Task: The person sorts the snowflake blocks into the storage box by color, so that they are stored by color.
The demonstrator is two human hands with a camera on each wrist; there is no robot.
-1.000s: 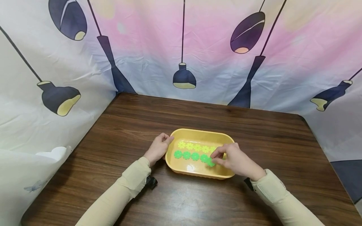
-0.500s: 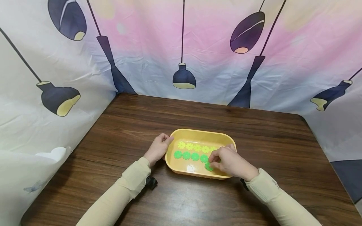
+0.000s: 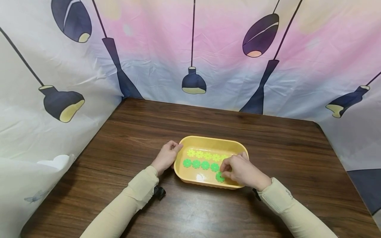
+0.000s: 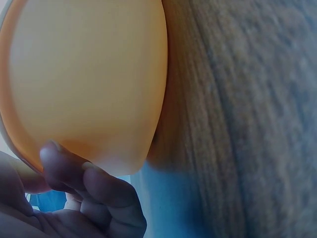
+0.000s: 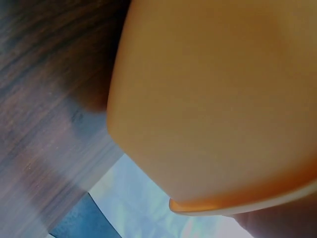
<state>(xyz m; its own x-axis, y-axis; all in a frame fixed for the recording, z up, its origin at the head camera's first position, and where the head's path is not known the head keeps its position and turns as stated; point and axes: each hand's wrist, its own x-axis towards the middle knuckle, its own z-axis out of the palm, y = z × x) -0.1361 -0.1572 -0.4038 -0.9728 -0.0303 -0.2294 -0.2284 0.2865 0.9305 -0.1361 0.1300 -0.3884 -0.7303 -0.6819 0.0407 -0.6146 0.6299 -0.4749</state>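
Note:
A yellow plastic basin [image 3: 214, 140] stands on the table. Inside, several yellow flower-shaped discs [image 3: 208, 156] lie in a row, with several green notched discs [image 3: 205, 165] lined up nearer the front. One more green disc [image 3: 220, 177] sits in front of that green row's right end. My right hand [image 3: 242, 170] reaches over the basin's right side, its curled thumb and forefinger pinching this disc, partly covering it. My left hand [image 3: 166, 156] holds the basin's left rim; in the left wrist view its curled fingers [image 4: 111, 191] touch the outer wall. The right wrist view mostly shows the basin's outer wall [image 5: 213, 109].
The dark wooden table [image 3: 190, 211] extends around the basin on all sides. A fabric backdrop [image 3: 160, 72] printed with lamps hangs behind it and along both sides. Each wrist carries a small black device, such as the left one [image 3: 159, 192].
My right hand has moved slightly left and toward me with the green disc, from the row's end to a spot in front of it. The left hand and basin stay put.

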